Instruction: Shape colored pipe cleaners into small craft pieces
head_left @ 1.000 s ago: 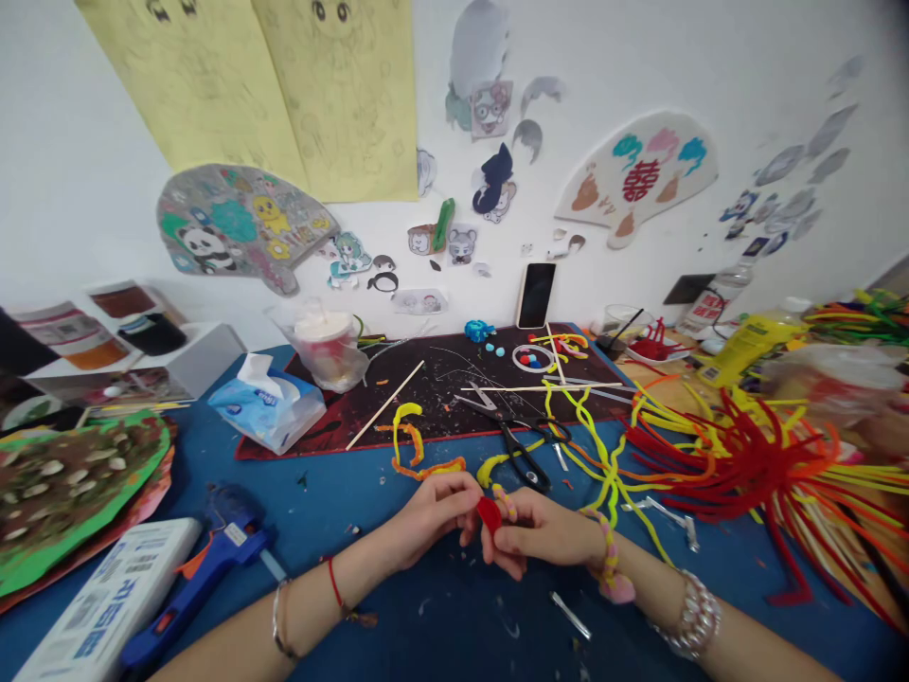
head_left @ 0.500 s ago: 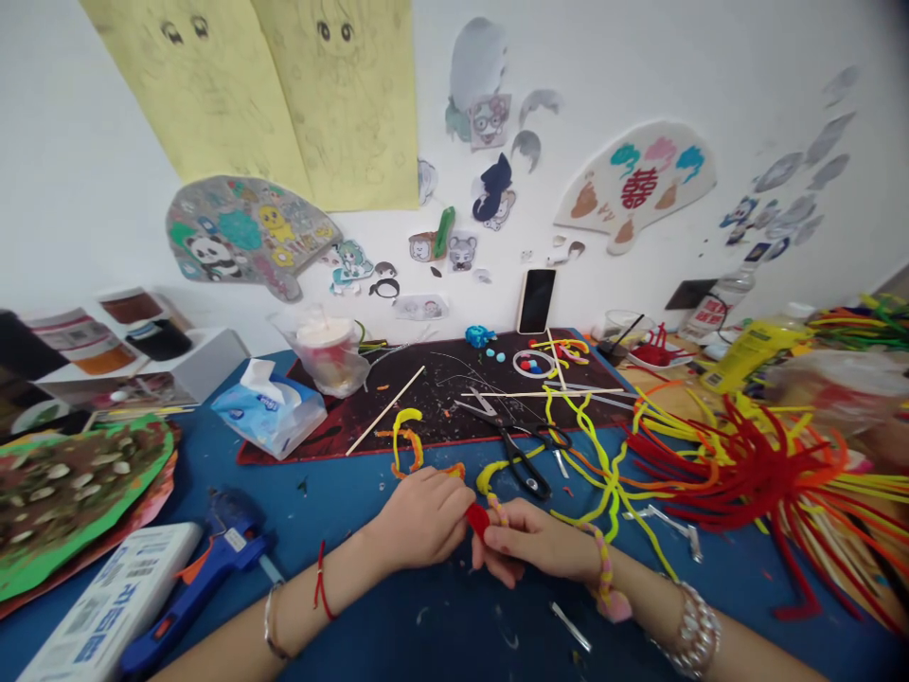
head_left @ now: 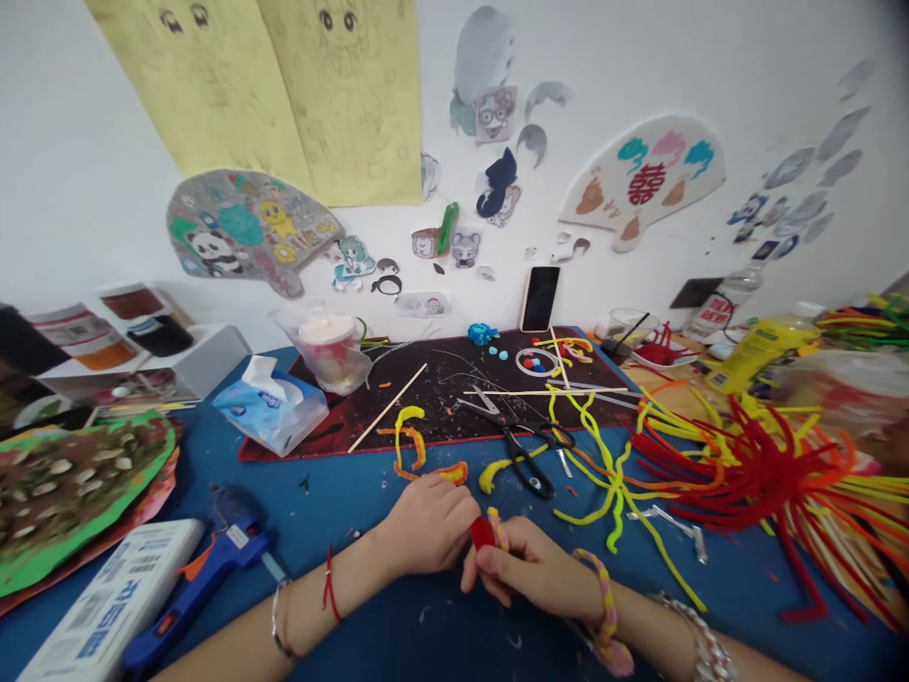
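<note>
My left hand point(head_left: 433, 526) is closed, its fingertips curled against a small red fuzzy piece point(head_left: 483, 533). On the other side my right hand point(head_left: 536, 568) pinches that piece between thumb and fingers. A twisted pink-and-yellow pipe cleaner strand point(head_left: 606, 597) passes through my right hand; one end pokes up beside the red piece, and the rest hangs over the wrist. Beyond my left hand lie curled yellow and orange pipe cleaner bits point(head_left: 410, 445). Black-handled scissors point(head_left: 522, 455) rest open past my right hand. What the left fingertips touch underneath is hidden.
A blue glue gun point(head_left: 205, 568) and a white box point(head_left: 114, 597) lie at left, near a tissue pack point(head_left: 274, 407). Red, orange and yellow pipe cleaners point(head_left: 767, 493) spread over the right side. A phone point(head_left: 540, 298) leans on the wall behind a dark mat point(head_left: 369, 379).
Both hands have shifted slightly down. The twisted strand's loose end has swung lower and right over my right wrist. The red piece stays between my hands.
</note>
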Demonstrator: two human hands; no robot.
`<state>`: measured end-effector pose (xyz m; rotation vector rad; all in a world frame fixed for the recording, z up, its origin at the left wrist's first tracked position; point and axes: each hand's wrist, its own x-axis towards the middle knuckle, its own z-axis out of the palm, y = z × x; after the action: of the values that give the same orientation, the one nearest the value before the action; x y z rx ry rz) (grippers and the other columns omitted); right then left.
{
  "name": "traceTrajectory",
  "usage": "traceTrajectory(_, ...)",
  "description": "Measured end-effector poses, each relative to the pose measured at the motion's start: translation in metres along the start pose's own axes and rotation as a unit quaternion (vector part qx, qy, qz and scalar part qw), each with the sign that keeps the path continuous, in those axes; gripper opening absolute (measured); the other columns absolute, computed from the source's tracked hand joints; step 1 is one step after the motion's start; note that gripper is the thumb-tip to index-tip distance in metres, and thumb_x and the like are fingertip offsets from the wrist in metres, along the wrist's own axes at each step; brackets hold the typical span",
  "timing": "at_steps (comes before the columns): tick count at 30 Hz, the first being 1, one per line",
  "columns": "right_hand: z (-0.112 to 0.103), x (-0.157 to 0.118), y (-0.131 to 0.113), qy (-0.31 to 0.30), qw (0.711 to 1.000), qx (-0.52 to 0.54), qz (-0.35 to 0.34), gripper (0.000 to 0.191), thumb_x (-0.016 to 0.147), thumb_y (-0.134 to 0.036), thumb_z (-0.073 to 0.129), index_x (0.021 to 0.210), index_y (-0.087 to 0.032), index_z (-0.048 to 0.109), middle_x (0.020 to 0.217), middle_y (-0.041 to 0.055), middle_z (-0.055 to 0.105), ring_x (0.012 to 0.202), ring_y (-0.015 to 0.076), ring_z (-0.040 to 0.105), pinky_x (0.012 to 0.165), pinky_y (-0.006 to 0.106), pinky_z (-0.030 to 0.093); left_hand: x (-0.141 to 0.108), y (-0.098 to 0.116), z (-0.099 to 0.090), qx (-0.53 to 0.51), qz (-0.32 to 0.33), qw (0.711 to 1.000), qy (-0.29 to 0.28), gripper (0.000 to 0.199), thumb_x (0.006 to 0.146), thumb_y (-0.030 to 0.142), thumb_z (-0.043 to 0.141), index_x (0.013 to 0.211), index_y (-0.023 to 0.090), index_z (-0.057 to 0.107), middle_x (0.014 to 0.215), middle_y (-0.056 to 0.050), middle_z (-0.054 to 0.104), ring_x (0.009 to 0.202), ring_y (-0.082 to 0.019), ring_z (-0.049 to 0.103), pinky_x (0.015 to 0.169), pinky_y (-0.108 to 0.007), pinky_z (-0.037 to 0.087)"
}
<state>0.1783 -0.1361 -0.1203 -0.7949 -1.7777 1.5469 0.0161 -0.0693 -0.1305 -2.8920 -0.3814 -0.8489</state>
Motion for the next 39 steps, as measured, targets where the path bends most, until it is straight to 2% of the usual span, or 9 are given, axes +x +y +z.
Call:
traceTrajectory(8, 0.003, -0.007, -0.010, 0.041, 0.984, -0.163, -0.057, 0.047, 0.089, -0.041, 0.033, 0.071, -0.012, 0.065, 0.054, -0.0007, 0.046, 0.053, 0.0074, 0.043, 0.055, 0.019, 0.035, -0.002, 0.007, 0.002, -0.051, -0.006, 0.999, -0.002, 0.023, 0.082, 0.026, 0.027, 0.062, 0.019, 0.038, 0.053, 0.000, 0.047, 0.047, -0.012, 0.040, 0.048, -0.028, 0.028)
traceTrajectory(13, -0.005, -0.008, -0.008, -0.037, 0.967, -0.232, -0.093, 0.043, 0.089, -0.038, 0.030, 0.069, -0.014, 0.060, 0.054, -0.0010, 0.047, 0.056, 0.0087, 0.045, 0.061, 0.021, 0.035, -0.004, 0.004, 0.000, -0.103, 0.038, 0.992, -0.056, 0.022, 0.083, 0.024, 0.028, 0.069, 0.018, 0.043, 0.060, -0.002, 0.053, 0.050, -0.013, 0.044, 0.051, -0.027, 0.032)
traceTrajectory(17, -0.024, -0.005, -0.004, -0.014, 0.985, -0.165, -0.048, 0.046, 0.089, -0.044, 0.028, 0.056, -0.015, 0.044, 0.052, -0.0031, 0.038, 0.051, 0.0076, 0.035, 0.054, 0.022, 0.031, 0.001, 0.006, -0.009, -0.212, -0.067, 0.970, -0.097, 0.022, 0.086, 0.024, 0.030, 0.082, 0.015, 0.050, 0.073, -0.005, 0.058, 0.061, -0.014, 0.050, 0.059, -0.026, 0.037)
traceTrajectory(20, -0.037, -0.002, -0.001, -0.020, 0.997, -0.074, -0.009, 0.046, 0.087, -0.049, 0.031, 0.056, -0.016, 0.039, 0.055, -0.0026, 0.038, 0.053, 0.0080, 0.033, 0.052, 0.023, 0.028, 0.008, 0.012, -0.015, -0.400, -0.207, 0.888, -0.089, 0.030, 0.089, 0.032, 0.029, 0.081, 0.014, 0.052, 0.071, -0.005, 0.057, 0.064, -0.013, 0.052, 0.062, -0.025, 0.040)
traceTrajectory(24, -0.046, 0.000, 0.006, -0.037, 0.999, 0.031, 0.024, 0.043, 0.083, -0.051, 0.040, 0.059, -0.015, 0.042, 0.053, -0.0037, 0.037, 0.049, 0.0070, 0.029, 0.047, 0.023, 0.023, 0.013, 0.016, -0.015, -0.642, -0.312, 0.695, -0.083, 0.034, 0.086, 0.042, 0.036, 0.074, 0.013, 0.050, 0.066, -0.003, 0.055, 0.052, -0.010, 0.052, 0.054, -0.023, 0.041)
traceTrajectory(27, -0.045, 0.000, 0.012, -0.019, 0.995, 0.098, 0.028, 0.041, 0.083, -0.048, 0.041, 0.062, -0.014, 0.045, 0.052, -0.0045, 0.035, 0.047, 0.0064, 0.026, 0.044, 0.023, 0.018, 0.012, 0.016, -0.012, -0.692, -0.319, 0.639, -0.108, 0.032, 0.079, 0.045, 0.049, 0.076, 0.012, 0.052, 0.069, -0.003, 0.056, 0.050, -0.008, 0.053, 0.052, -0.022, 0.040)
traceTrajectory(32, -0.038, 0.000, 0.016, 0.022, 0.986, 0.164, 0.027, 0.039, 0.081, -0.047, 0.044, 0.057, -0.017, 0.038, 0.051, -0.0057, 0.031, 0.046, 0.0069, 0.026, 0.047, 0.024, 0.022, 0.009, 0.012, -0.008, -0.677, -0.303, 0.659, -0.125, 0.033, 0.079, 0.044, 0.050, 0.075, 0.012, 0.055, 0.070, -0.002, 0.055, 0.054, -0.008, 0.051, 0.053, -0.021, 0.040)
traceTrajectory(36, -0.039, -0.002, 0.000, 0.055, 0.998, 0.002, 0.018, 0.041, 0.083, -0.046, 0.042, 0.055, -0.018, 0.034, 0.052, -0.0054, 0.032, 0.052, 0.0087, 0.027, 0.062, 0.027, 0.030, 0.007, 0.007, -0.003, -0.610, -0.288, 0.731, -0.102, 0.035, 0.080, 0.045, 0.048, 0.071, 0.012, 0.056, 0.059, 0.001, 0.049, 0.052, -0.008, 0.047, 0.053, -0.020, 0.036)
traceTrajectory(39, -0.040, -0.003, -0.009, 0.061, 0.995, -0.074, 0.012, 0.042, 0.085, -0.045, 0.038, 0.054, -0.018, 0.034, 0.051, -0.0058, 0.031, 0.053, 0.0091, 0.027, 0.071, 0.029, 0.031, 0.006, 0.007, -0.002, -0.609, -0.281, 0.735, -0.101, 0.035, 0.080, 0.046, 0.047, 0.072, 0.012, 0.055, 0.059, 0.002, 0.048, 0.054, -0.008, 0.046, 0.053, -0.020, 0.036)
